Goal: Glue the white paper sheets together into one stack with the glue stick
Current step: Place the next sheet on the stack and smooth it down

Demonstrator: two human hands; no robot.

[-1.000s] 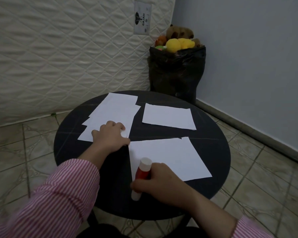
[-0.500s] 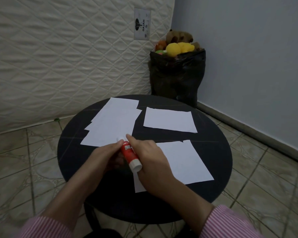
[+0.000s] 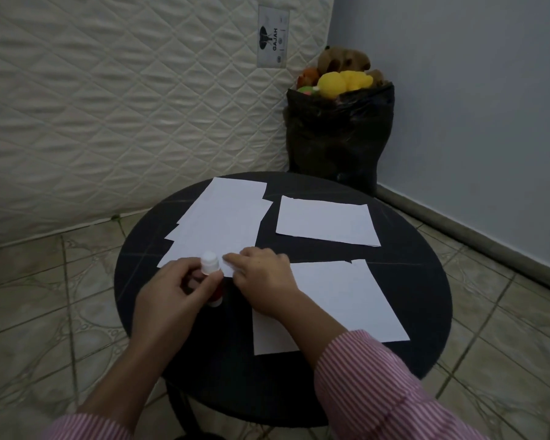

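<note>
My left hand [image 3: 172, 290] grips the red glue stick [image 3: 216, 295] upright over the black round table [image 3: 426, 274], its white end pointing up. Close on its right is my right hand [image 3: 262, 281], fingers curled and index finger reaching toward the stick. It seems to pinch the small white cap [image 3: 228, 268], which is mostly hidden. Behind my hands lies a loose pile of white sheets [image 3: 226, 223]. One single sheet [image 3: 326, 222] sits at the back right. A larger sheet [image 3: 340, 300] lies partly under my right wrist.
A quilted mattress [image 3: 124, 106] leans against the wall behind the table. A black bag [image 3: 337, 134] filled with plush toys stands in the corner. Tiled floor [image 3: 45, 296] surrounds the table, and a grey wall runs along the right.
The glue stick has passed from my right hand to my left and now stands upright. My right hand has come off the stick body and sits beside it.
</note>
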